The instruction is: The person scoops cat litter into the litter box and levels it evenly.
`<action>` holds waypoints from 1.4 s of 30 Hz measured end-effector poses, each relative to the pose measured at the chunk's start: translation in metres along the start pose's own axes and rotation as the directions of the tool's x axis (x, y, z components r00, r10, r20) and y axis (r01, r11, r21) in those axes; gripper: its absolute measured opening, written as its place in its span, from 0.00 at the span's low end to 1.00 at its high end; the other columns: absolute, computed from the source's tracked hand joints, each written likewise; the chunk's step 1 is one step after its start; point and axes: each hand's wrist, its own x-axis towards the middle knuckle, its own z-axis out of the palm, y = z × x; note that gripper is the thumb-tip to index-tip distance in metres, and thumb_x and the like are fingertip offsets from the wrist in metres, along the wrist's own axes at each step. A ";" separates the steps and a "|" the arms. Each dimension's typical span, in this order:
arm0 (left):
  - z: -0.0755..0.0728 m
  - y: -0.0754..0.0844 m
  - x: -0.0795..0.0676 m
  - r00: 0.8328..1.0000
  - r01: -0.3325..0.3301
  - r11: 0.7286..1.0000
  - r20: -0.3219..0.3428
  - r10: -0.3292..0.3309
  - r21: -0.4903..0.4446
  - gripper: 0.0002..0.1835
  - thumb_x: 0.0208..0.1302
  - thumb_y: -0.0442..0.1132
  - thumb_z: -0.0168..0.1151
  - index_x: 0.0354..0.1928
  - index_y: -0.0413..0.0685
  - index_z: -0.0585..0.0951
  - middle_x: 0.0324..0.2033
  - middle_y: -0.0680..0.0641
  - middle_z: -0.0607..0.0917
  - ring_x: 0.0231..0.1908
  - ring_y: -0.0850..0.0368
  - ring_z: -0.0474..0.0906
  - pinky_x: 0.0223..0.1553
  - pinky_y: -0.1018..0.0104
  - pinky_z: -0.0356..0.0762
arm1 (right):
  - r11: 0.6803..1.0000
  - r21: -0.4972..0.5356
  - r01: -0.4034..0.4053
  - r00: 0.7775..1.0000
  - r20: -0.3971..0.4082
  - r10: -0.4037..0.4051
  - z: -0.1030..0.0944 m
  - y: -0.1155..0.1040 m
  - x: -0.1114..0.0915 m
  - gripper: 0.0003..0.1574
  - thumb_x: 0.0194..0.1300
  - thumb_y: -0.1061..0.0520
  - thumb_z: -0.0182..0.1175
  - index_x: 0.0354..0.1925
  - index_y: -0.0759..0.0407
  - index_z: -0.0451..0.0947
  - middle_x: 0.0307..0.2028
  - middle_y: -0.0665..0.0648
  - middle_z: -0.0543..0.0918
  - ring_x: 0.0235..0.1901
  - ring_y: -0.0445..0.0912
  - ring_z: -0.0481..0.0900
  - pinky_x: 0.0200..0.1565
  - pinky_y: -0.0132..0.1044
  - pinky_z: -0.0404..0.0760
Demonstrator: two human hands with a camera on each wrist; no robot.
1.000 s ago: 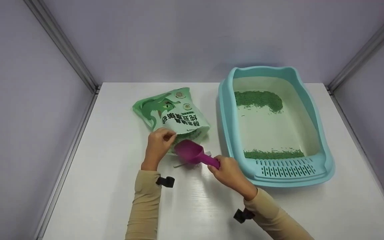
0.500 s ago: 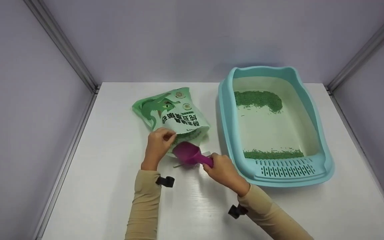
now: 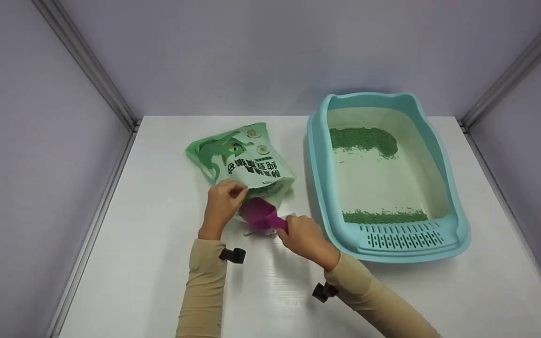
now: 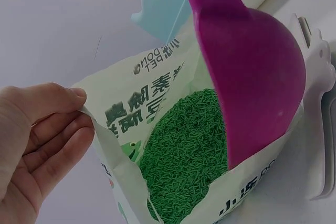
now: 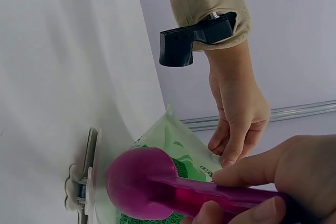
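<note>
A green-and-white bag of cat litter (image 3: 251, 157) lies on the table with its mouth toward me. Green litter pellets (image 4: 181, 156) show inside it in the left wrist view. My left hand (image 3: 224, 203) pinches the edge of the bag's mouth between thumb and fingers and holds it apart. In my right hand (image 3: 309, 239) is the handle of a purple scoop (image 3: 257, 212). The scoop's bowl is at the bag's opening, partly over the near lip, in the left wrist view. Whether any pellets are in the bowl cannot be told.
A blue litter box (image 3: 318, 173) stands on the right of the white table (image 3: 148, 225), with green pellets along its far and near ends. A pale spring clip (image 5: 84, 182) lies beside the bag, mostly hidden under the scoop in the head view. Walls enclose the back and sides.
My right hand has moved left with the scoop, bringing its bowl closer to the bag's mouth. The left hand and the bag have stayed nearly still.
</note>
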 end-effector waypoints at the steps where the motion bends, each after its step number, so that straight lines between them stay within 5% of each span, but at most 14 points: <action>1: 0.000 0.000 0.000 1.000 0.000 1.000 -0.001 0.000 0.001 0.03 0.58 0.32 0.67 0.31 0.38 0.86 0.28 0.42 0.87 0.29 0.51 0.84 0.33 0.63 0.85 | 1.000 -0.004 -0.003 1.000 0.002 0.003 0.001 -0.002 0.001 0.15 0.61 0.55 0.61 0.23 0.65 0.76 0.20 0.63 0.81 0.19 0.52 0.76 0.17 0.42 0.67; 20: -0.003 0.001 0.002 1.000 -0.013 1.000 -0.029 0.013 -0.002 0.02 0.57 0.31 0.67 0.30 0.39 0.86 0.27 0.42 0.87 0.28 0.52 0.83 0.33 0.63 0.84 | 0.995 -0.099 -0.013 0.994 -0.110 0.002 0.029 -0.032 0.025 0.18 0.63 0.53 0.61 0.26 0.68 0.78 0.23 0.67 0.83 0.24 0.60 0.83 0.26 0.52 0.80; 28: -0.001 0.001 0.000 1.000 -0.007 1.000 -0.021 0.007 -0.002 0.03 0.58 0.32 0.67 0.30 0.40 0.86 0.28 0.43 0.87 0.28 0.52 0.83 0.32 0.61 0.84 | 0.993 -0.119 0.009 0.958 -0.282 -0.042 0.064 -0.021 0.036 0.14 0.60 0.56 0.62 0.24 0.65 0.75 0.19 0.65 0.82 0.20 0.58 0.82 0.21 0.50 0.79; 42: -0.001 0.001 0.000 1.000 -0.021 1.000 -0.023 0.021 0.000 0.03 0.58 0.32 0.67 0.30 0.39 0.86 0.27 0.42 0.87 0.29 0.52 0.83 0.32 0.63 0.84 | 0.997 -0.075 0.005 0.950 -0.310 -0.028 0.080 -0.011 0.048 0.13 0.62 0.55 0.61 0.28 0.65 0.75 0.20 0.64 0.82 0.21 0.58 0.83 0.22 0.50 0.79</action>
